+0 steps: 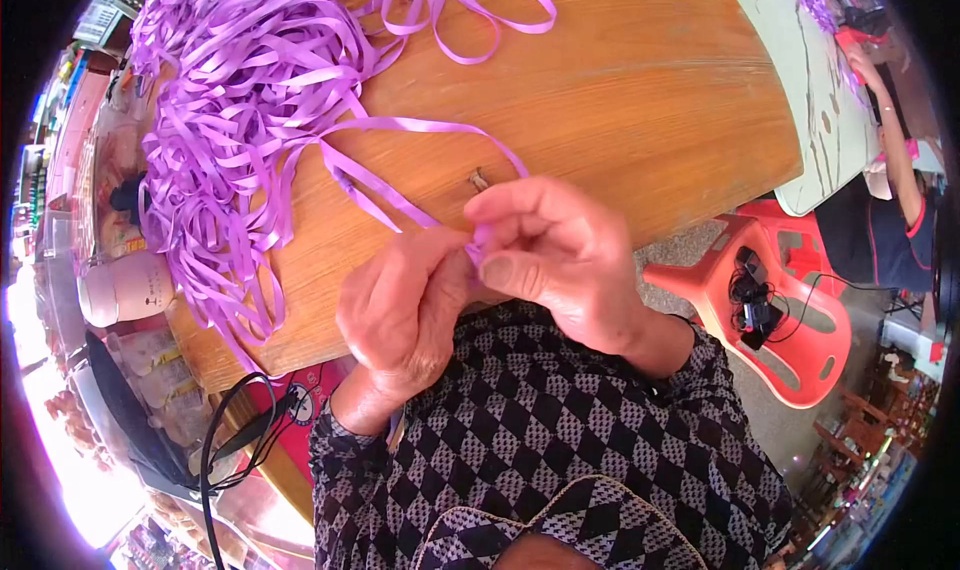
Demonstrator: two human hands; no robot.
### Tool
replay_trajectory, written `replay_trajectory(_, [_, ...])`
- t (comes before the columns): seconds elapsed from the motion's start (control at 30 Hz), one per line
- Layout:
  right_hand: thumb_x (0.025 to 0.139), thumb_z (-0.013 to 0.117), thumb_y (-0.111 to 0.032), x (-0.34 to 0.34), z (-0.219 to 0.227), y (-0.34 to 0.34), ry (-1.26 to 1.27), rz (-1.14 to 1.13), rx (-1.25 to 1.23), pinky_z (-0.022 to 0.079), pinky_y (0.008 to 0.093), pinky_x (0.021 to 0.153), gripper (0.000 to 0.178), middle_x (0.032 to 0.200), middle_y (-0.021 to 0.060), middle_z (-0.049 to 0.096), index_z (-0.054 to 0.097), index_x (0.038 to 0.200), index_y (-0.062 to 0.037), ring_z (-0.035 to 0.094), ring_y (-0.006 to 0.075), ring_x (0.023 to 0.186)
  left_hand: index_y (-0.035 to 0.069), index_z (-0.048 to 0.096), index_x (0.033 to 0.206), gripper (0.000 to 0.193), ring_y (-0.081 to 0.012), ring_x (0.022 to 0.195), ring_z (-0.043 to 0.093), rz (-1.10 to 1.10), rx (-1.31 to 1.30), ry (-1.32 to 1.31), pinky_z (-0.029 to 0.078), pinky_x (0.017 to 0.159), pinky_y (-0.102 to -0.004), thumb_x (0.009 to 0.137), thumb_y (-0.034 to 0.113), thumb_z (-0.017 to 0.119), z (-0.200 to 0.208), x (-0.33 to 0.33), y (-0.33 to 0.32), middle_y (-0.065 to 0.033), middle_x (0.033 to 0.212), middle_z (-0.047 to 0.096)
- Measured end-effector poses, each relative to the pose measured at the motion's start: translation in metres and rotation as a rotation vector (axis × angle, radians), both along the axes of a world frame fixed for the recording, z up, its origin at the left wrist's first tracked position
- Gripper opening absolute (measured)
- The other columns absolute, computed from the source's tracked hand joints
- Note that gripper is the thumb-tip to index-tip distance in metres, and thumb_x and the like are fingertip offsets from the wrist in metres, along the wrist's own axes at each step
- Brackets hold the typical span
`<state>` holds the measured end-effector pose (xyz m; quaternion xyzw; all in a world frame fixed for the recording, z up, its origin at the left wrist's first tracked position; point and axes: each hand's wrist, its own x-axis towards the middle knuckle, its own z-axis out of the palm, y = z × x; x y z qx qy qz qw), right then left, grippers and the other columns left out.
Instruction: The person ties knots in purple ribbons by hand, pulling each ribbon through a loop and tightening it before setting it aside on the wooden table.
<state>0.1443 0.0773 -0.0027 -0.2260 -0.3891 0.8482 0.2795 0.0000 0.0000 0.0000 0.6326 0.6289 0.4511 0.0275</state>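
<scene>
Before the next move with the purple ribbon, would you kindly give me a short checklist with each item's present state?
1. Left hand pinching the purple ribbon: ok, ribbon shows at its fingertips.
2. Right hand gripping it firmly: cannot tell; its thumb and fingers surround the ribbon, but the contact is hidden.
3. Slack in the strand beyond the hands: ok, it curves loosely over the wooden table.
4. Ribbon pile free of jumble: not ok, loops overlap heavily.
5. Small brown object well away from the fingers: not ok, it lies near the right hand.
</scene>
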Motion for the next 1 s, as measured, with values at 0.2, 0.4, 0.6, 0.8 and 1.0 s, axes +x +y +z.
replay_trajectory(0.2, [0.081, 0.06, 0.002, 0.003, -0.01, 0.002, -0.143, -0.067, 0.405, 0.046, 0.0211, 0.07, 0.016, 0.09, 0.0079, 0.056, 0.052, 0.095, 0.0047, 0.055, 0.0109, 0.082, -0.003, 0.058, 0.083, 0.014, -0.0053, 0.048, 0.044, -0.169, -0.651, -1.419, 0.029, 0.042, -0.0172, 0.079, 0.011, 0.061, 0.011, -0.003, 0.004, -0.0026, 0.063, 0.055])
replay_trajectory(0.4, [0.082, 0.058, 0.002, 0.005, -0.007, 0.001, -0.166, -0.042, 0.545, 0.046, 0.0244, 0.073, 0.012, 0.096, 0.0111, 0.054, 0.053, 0.092, 0.0079, 0.055, 0.0123, 0.083, -0.002, 0.057, 0.087, 0.016, -0.0055, 0.05, 0.045, -0.089, -0.565, -1.446, 0.032, 0.044, -0.0169, 0.083, 0.013, 0.06, 0.007, -0.003, 0.0, -0.0031, 0.065, 0.055])
replay_trajectory(0.6, [0.082, 0.057, 0.001, 0.002, -0.007, 0.0, -0.13, -0.083, 0.424, 0.046, 0.0253, 0.074, 0.008, 0.098, 0.0115, 0.054, 0.055, 0.087, 0.0076, 0.055, 0.0132, 0.083, -0.002, 0.057, 0.091, 0.013, -0.005, 0.061, 0.049, -0.086, -0.47, -1.296, 0.039, 0.055, -0.0168, 0.086, 0.009, 0.058, 0.011, 0.009, -0.002, -0.0014, 0.069, 0.055])
replay_trajectory(0.8, [0.077, 0.059, 0.006, 0.002, -0.005, 0.005, -0.025, -0.103, 0.213, 0.044, 0.0233, 0.069, 0.005, 0.092, 0.011, 0.056, 0.054, 0.077, 0.0042, 0.053, 0.0123, 0.078, -0.001, 0.06, 0.097, 0.015, -0.0059, 0.066, 0.051, -0.233, -0.225, -0.806, 0.041, 0.06, -0.0179, 0.086, 0.008, 0.057, 0.008, 0.009, 0.0, -0.0018, 0.075, 0.057])
replay_trajectory(1.0, [0.069, 0.059, 0.005, 0.015, 0.012, 0.013, -0.121, 0.204, 0.069, 0.042, 0.024, 0.068, 0.006, 0.085, 0.0133, 0.057, 0.053, 0.07, 0.0019, 0.053, 0.0142, 0.075, -0.002, 0.061, 0.098, 0.023, -0.0035, 0.055, 0.042, 0.063, 0.041, -0.868, 0.031, 0.051, -0.0165, 0.088, 0.018, 0.054, 0.028, -0.012, -0.002, -0.004, 0.073, 0.058])
